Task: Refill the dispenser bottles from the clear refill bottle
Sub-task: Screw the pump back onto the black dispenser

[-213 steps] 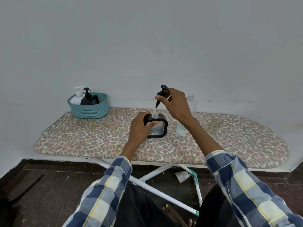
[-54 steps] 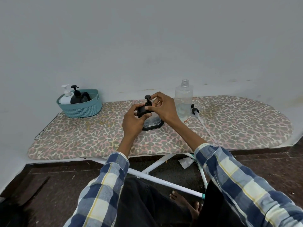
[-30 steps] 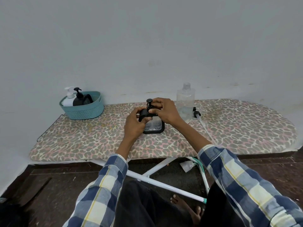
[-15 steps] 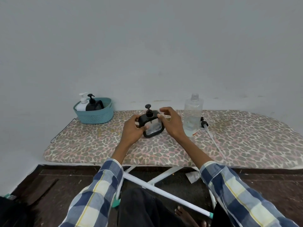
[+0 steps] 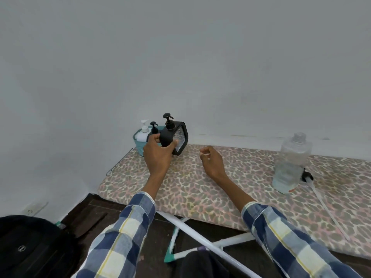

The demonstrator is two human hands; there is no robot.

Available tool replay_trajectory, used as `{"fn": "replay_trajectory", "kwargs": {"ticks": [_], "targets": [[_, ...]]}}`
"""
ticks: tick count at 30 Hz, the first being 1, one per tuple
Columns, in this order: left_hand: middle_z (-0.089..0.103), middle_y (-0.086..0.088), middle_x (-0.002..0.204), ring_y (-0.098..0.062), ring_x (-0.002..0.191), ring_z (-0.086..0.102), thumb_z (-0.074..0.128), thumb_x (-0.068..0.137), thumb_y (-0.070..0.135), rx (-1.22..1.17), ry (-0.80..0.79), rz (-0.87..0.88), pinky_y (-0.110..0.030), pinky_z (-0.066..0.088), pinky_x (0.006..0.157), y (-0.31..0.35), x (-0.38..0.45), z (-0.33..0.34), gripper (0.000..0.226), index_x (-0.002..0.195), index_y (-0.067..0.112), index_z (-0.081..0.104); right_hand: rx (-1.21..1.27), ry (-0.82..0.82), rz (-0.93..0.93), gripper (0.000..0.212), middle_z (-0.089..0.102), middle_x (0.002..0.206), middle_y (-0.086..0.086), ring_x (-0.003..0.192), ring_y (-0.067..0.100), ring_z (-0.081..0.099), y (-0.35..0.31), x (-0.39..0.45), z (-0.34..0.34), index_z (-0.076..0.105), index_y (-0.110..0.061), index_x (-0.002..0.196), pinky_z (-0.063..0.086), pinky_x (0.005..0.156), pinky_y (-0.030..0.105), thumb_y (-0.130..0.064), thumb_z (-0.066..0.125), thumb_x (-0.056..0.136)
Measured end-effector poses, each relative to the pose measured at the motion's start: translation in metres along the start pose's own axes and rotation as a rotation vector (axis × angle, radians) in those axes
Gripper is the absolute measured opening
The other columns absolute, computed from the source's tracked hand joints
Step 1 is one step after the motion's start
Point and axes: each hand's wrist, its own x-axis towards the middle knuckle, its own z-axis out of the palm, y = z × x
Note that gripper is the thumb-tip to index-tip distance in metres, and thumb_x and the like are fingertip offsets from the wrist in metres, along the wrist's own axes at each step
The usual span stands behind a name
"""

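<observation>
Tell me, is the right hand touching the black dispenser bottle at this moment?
Apart. The head view shows the right hand over the board with patterned cover visible between it and the black dispenser bottle, which only the left hand holds.

Single head view, wide-angle: looks forward-down over ironing board [image 5: 200, 189] toward wall [image 5: 180, 57], close range.

Plain grey-white wall [image 5: 180, 57], dark tiled floor [image 5: 96, 213], leopard-print ironing board [image 5: 200, 189] w/ white legs [image 5: 200, 235], black bag [image 5: 30, 247] bottom left.
</observation>
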Motion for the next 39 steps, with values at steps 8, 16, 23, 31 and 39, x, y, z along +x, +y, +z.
{"fn": "replay_trajectory", "kwargs": {"ticks": [8,16,23,31,39], "targets": [[0.062,0.021,0.091,0.008,0.079,0.06,0.092,0.072,0.056,0.004,0.093,0.034,-0.005,0.037,0.064,-0.005,0.05,-0.006,0.056,0.109,0.027,0.062,-0.099,0.015,0.024,0.017,0.064,0.119,0.008,0.111,0.025,0.062,0.025,0.009,0.045,0.063,-0.012,0.12,0.055,0.098,0.046,-0.013,0.056,0.105],[0.063,0.017,0.091,-0.01,0.087,0.066,0.091,0.075,0.053,0.049,0.038,0.079,-0.023,0.052,0.073,-0.012,0.079,0.023,0.054,0.106,0.026,0.056,-0.152,0.029,-0.054,0.018,0.064,0.106,0.005,0.103,0.024,0.06,0.033,0.008,0.047,0.063,-0.017,0.103,0.054,0.093,0.043,-0.002,0.054,0.097],[0.074,0.003,0.107,-0.023,0.098,0.07,0.089,0.075,0.053,0.2,0.017,0.086,-0.044,0.059,0.085,-0.028,0.089,0.041,0.058,0.114,0.019,0.061,-0.14,0.031,-0.041,0.019,0.066,0.102,0.004,0.098,0.023,0.061,0.037,0.011,0.046,0.067,-0.012,0.097,0.052,0.089,0.042,0.0,0.052,0.096],[0.069,-0.009,0.12,-0.034,0.122,0.053,0.082,0.083,0.054,0.415,0.044,0.12,-0.047,0.046,0.088,-0.047,0.081,0.054,0.058,0.123,0.016,0.063,-0.09,0.054,-0.011,0.02,0.065,0.094,0.001,0.083,0.017,0.061,0.039,0.012,0.046,0.068,-0.013,0.098,0.053,0.076,0.037,0.0,0.052,0.096],[0.061,-0.013,0.129,-0.035,0.126,0.047,0.057,0.103,0.049,0.697,0.01,0.178,-0.052,0.036,0.099,-0.055,0.068,0.061,0.041,0.128,0.017,0.066,-0.15,0.013,-0.023,0.021,0.065,0.1,0.005,0.099,0.026,0.06,0.037,0.012,0.047,0.067,-0.011,0.096,0.053,0.09,0.045,0.002,0.051,0.095]]}}
